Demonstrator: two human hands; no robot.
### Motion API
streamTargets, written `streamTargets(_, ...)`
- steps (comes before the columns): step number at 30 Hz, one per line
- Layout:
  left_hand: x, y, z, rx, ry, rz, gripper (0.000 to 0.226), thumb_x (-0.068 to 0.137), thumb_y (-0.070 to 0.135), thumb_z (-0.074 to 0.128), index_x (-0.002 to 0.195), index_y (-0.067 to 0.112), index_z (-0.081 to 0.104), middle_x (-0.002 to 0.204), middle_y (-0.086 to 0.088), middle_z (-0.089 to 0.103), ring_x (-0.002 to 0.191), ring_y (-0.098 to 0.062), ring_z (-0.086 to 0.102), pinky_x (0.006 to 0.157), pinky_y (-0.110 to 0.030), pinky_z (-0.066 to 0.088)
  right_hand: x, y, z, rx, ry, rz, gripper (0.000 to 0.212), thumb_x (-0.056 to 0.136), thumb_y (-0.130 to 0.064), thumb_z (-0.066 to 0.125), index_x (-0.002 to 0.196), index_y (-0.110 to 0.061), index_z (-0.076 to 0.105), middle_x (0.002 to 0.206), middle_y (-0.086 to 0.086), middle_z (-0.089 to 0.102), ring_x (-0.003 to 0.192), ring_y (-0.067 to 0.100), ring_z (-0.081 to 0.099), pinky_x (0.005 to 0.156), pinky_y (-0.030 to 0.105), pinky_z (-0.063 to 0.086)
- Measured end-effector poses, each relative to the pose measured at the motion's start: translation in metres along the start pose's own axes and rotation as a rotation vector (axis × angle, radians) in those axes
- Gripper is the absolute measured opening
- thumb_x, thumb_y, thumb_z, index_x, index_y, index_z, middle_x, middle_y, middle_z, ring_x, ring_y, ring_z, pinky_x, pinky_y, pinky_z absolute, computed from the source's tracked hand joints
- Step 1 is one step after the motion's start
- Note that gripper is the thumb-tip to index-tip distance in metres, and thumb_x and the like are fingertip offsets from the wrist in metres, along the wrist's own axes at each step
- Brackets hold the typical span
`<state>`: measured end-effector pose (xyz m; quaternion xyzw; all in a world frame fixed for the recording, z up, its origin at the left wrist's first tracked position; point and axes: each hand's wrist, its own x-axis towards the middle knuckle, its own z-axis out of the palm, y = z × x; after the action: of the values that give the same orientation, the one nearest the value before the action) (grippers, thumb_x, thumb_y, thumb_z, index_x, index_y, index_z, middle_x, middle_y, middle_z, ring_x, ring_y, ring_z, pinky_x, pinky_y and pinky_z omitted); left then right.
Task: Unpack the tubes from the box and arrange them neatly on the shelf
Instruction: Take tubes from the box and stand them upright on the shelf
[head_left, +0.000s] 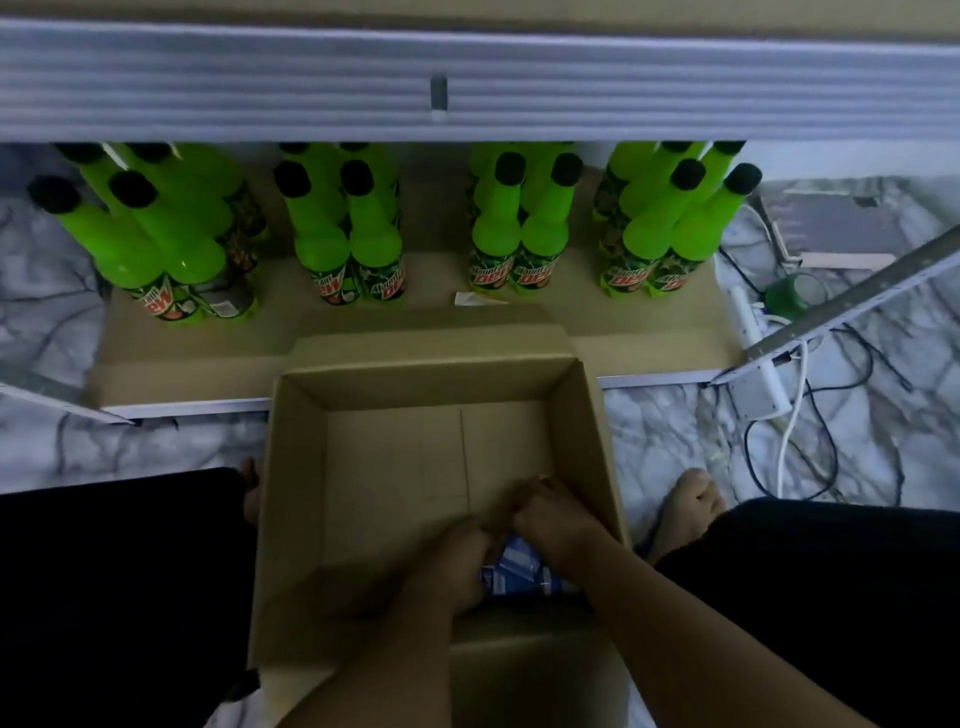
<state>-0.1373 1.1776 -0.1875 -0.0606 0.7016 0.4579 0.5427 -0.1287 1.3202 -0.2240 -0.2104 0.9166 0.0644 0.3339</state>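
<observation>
Both my hands are down in the cardboard box (582, 415), left hand (449, 564) and right hand (553, 519) curled around blue-and-white tubes (514, 569) at six o'clock.

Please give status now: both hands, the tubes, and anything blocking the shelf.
Left hand and right hand both gripping blue tubes at near wall of box. Tubes not yet lifted. Green bottles fill shelf rear; front strip bare.
</observation>
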Motion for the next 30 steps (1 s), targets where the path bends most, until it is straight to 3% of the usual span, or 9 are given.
streamTargets(4, 0.016, -0.012, -0.002, -0.083, 0.075, -0.155, 0.015, 0.087, 0.001, 0.052, 0.095, 0.004, 0.065, 0.099, -0.017, 0.066, 0.092, -0.032, 0.067, 0.084, -0.039, 0.059, 0.002, -0.003, 0.004, -0.126, 0.004, 0.021, 0.040, 0.091, -0.019, 0.053, 0.131, -0.014, 0.055, 0.147, 0.012, 0.038, 0.137, 0.036, 0.027, 0.114, 0.054, 0.019)
streamTargets(7, 0.013, -0.013, -0.010, 0.087, 0.044, -0.040, 0.025, 0.100, 0.004, 0.047, 0.078, 0.016, 0.053, 0.079, 0.000, 0.054, 0.065, -0.005, 0.057, 0.051, -0.010, 0.049, 0.000, -0.004, 0.001, -0.135, 0.017, 0.013, 0.035, 0.093, -0.019, 0.050, 0.126, -0.014, 0.059, 0.145, 0.012, 0.039, 0.133, 0.037, 0.031, 0.109, 0.056, 0.025)
streamTargets(9, 0.009, -0.021, -0.014, 0.165, 0.037, 0.033, 0.033, 0.100, -0.001, 0.045, 0.076, 0.021, 0.047, 0.075, 0.006, 0.047, 0.053, 0.006, 0.052, 0.050, -0.007, 0.043, -0.002, -0.004, -0.001, -0.138, -0.011, 0.015, 0.038, 0.093, -0.020, 0.051, 0.129, -0.014, 0.057, 0.148, 0.013, 0.035, 0.134, 0.036, 0.030, 0.109, 0.056, 0.026)
streamTargets(13, 0.007, -0.042, -0.035, 0.233, 0.037, 0.096, 0.035, 0.083, -0.005, 0.070, 0.091, 0.029, 0.064, 0.089, -0.003, 0.066, 0.079, -0.013, 0.062, 0.080, -0.039, 0.057, -0.004, -0.001, -0.018, 0.076, -0.001, 0.104, 0.040, 0.095, -0.018, 0.048, 0.135, -0.013, 0.051, 0.147, 0.012, 0.041, 0.135, 0.031, 0.037, 0.112, 0.047, 0.029)
streamTargets(15, 0.006, -0.041, -0.045, 0.183, 0.090, 0.119, 0.036, 0.080, -0.006, 0.072, 0.076, 0.030, 0.076, 0.088, -0.009, 0.075, 0.081, -0.024, 0.068, 0.081, -0.048, 0.057, -0.009, 0.001, -0.029, 0.287, 0.052, 0.176, 0.044, 0.091, -0.014, 0.056, 0.135, -0.014, 0.049, 0.140, 0.011, 0.049, 0.128, 0.029, 0.049, 0.107, 0.042, 0.039)
streamTargets(19, -0.006, -0.014, -0.059, 0.112, 0.114, 0.200, 0.028, 0.079, -0.002, 0.076, 0.071, 0.025, 0.079, 0.081, -0.003, 0.078, 0.082, -0.014, 0.074, 0.080, -0.031, 0.059, -0.029, 0.007, -0.046, 0.783, 0.272, 0.338, 0.066, 0.074, -0.036, 0.078, 0.133, -0.025, 0.050, 0.124, 0.002, 0.060, 0.112, 0.019, 0.060, 0.095, 0.032, 0.050)
streamTargets(25, -0.024, 0.005, -0.070, 0.037, 0.209, 0.354, 0.018, 0.064, -0.010, 0.083, 0.078, -0.002, 0.076, 0.075, -0.018, 0.075, 0.072, -0.029, 0.074, 0.074, -0.043, 0.060, -0.057, 0.001, -0.077, 1.364, 0.632, 0.433, 0.034, 0.055, -0.017, 0.091, 0.068, -0.025, 0.060, 0.067, -0.001, 0.066, 0.056, 0.007, 0.059, 0.049, 0.029, 0.051)
streamTargets(28, -0.037, 0.022, -0.069, 0.012, 0.356, 0.440, 0.012, 0.066, 0.006, 0.089, 0.071, 0.007, 0.078, 0.064, -0.012, 0.072, 0.058, -0.019, 0.065, 0.054, -0.027, 0.052, -0.070, 0.005, -0.091, 1.460, 0.807, 0.436, 0.035, 0.054, -0.024, 0.092, 0.076, -0.020, 0.065, 0.073, -0.001, 0.072, 0.065, 0.009, 0.069, 0.055, 0.027, 0.056)
streamTargets(30, -0.049, 0.041, -0.075, -0.019, 0.413, 0.524, 0.012, 0.068, 0.012, 0.089, 0.071, 0.010, 0.077, 0.067, -0.009, 0.073, 0.061, -0.014, 0.063, 0.056, -0.024, 0.050, -0.083, 0.010, -0.109, 1.471, 0.920, 0.417, 0.036, 0.056, -0.030, 0.092, 0.081, -0.021, 0.068, 0.077, -0.003, 0.074, 0.073, 0.012, 0.071, 0.064, 0.026, 0.057)
